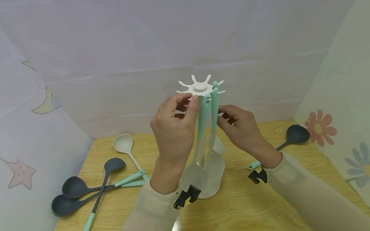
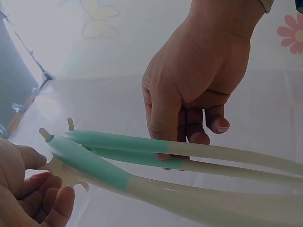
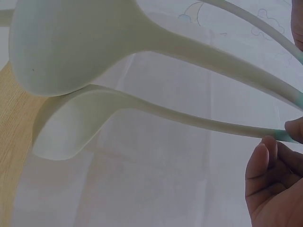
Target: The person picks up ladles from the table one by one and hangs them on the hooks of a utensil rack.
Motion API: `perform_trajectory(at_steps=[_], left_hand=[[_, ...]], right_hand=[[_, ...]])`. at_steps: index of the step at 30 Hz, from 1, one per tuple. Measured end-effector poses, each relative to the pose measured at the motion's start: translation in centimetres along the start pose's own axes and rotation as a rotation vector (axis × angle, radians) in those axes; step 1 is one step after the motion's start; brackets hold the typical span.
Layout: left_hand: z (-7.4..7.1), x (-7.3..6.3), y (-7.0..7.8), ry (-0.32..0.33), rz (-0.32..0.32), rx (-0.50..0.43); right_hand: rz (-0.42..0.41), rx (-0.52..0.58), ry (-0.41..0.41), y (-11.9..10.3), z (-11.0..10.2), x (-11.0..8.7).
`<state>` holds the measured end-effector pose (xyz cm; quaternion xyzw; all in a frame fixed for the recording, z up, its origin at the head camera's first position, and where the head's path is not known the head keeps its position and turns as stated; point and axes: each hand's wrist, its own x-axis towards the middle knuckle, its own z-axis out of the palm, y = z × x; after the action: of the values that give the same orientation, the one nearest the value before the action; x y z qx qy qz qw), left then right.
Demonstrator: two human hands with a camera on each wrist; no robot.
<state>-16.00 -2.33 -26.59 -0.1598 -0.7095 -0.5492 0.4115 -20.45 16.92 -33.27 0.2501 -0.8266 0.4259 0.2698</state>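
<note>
A white utensil stand [image 1: 200,87] with a spoked top stands mid-table, hung with several pale, mint-handled utensils. My left hand [image 1: 176,131] pinches the edge of that top between thumb and fingers, beside the nearest mint handle [image 2: 90,163]. On the stand's right side, my right hand [image 1: 242,126] pinches the mint handle of a white ladle [image 3: 71,130] just above its pale stem. The ladle's handle end is up at the spokes. A larger pale spoon-like utensil [image 3: 75,42] hangs close to it. In the left wrist view, the right hand [image 2: 194,71] reaches behind the handles.
On the wooden table [image 1: 249,214], several dark, mint-handled utensils lie at left, including a dark ladle [image 1: 74,187]. A white ladle [image 1: 123,142] lies behind them. Another dark ladle [image 1: 297,134] lies at right, partly behind the right wrist. Cloth-covered walls enclose the back and sides.
</note>
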Motion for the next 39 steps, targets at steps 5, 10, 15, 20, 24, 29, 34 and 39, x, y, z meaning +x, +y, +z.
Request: perform_trajectory(at_steps=[5, 10, 15, 20, 24, 29, 34, 39], left_hand=[[-0.4, 0.1, -0.2, 0.004, 0.005, 0.014], [-0.8, 0.4, -0.6, -0.002, 0.024, 0.022], [-1.3, 1.0, -1.0, -0.029, 0.018, 0.025], [-1.8, 1.5, -1.4, -0.074, -0.045, -0.021], [-2.2, 2.0, -1.7, -0.106, -0.094, -0.070], [-2.6, 2.6, -2.1, -0.147, -0.146, -0.140], [-3.0, 3.2, -2.4, -0.190, -0.201, -0.197], [-3.3, 3.6, -2.5, -0.206, -0.254, -0.254]], right_hand=[[0.010, 0.030, 0.049, 0.1, -0.2, -0.2], [-0.002, 0.065, 0.109, 0.0, -0.4, -0.5], [0.005, 0.092, 0.152, -0.2, -0.6, -1.0], [0.000, 0.115, 0.173, -0.2, -0.6, -1.2], [-0.008, 0.128, 0.185, -0.1, -0.6, -1.4], [-0.011, 0.125, 0.193, 0.2, -0.5, -1.6], [0.001, 0.128, 0.193, 0.2, -0.6, -1.9], [0.009, 0.114, 0.188, 0.4, -0.8, -2.3]])
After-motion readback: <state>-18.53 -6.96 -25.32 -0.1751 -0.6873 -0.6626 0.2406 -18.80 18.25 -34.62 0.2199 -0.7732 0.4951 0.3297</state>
